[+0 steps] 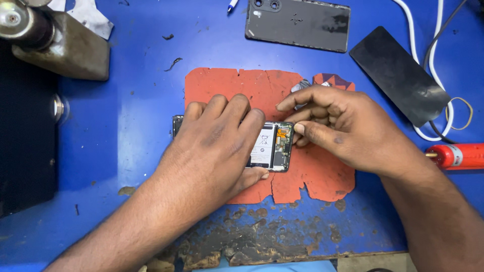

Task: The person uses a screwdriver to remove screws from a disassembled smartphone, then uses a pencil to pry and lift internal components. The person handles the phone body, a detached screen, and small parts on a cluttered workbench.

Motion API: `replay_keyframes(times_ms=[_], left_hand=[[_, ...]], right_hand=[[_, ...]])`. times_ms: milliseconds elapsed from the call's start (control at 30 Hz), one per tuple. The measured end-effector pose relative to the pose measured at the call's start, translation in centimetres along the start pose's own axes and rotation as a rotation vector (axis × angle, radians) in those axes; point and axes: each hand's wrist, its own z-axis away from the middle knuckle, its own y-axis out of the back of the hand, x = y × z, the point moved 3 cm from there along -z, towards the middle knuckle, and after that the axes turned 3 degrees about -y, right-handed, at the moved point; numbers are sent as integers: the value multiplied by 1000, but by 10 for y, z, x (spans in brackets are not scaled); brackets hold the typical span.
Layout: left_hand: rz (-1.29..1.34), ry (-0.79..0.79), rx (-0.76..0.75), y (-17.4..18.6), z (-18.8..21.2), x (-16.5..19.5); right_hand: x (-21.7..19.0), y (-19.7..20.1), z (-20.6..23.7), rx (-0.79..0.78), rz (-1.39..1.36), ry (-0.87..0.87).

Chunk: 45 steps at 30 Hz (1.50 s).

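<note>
Along the near edge of my blue surface (pixel 126 151) the coating is worn and crusted brown. Just beyond it lies the cracked red mat (pixel 227 83), near the middle, and on it the opened phone (pixel 275 146), back off, battery and board showing. My left hand (pixel 217 146) lies flat over most of it, fingers spread and pressing it down, gripping nothing. My right hand (pixel 333 126) comes in from the right, fingers curled, thumb and forefinger pinched at the phone's right end by the small orange connector; whether they hold a part I cannot tell. I judge I am working at that connector, which needs a steady hold and a light touch.

Further right lies a red tool (pixel 456 155). Toward the far edge sit a dark back cover (pixel 297 22), a black slab (pixel 401 75) and white cable (pixel 416 35); at the far left corner, a metal stand (pixel 60 45).
</note>
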Motion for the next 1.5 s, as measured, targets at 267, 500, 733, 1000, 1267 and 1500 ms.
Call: replay_keyframes(times_ms=[267,500,733,1000,1267,1500], left_hand=[[-59,-29,-8,2,1,1],[-82,-29,-45,1,-2,0],[-63,-30,-15,1,-2,-1],[-45,-35,16,-1,0,-1],[-7,-18,-13,-4,0,-2],[89,4,32,4,2,-7]], right_hand=[[-2,-2,0,30,30,-4],[-5,-1,0,108,115,-22],[-11,-3,2,171,195,0],[-21,1,6,301,409,39],[-23,2,8,267,320,98],[-37,-12,15,267,610,262]])
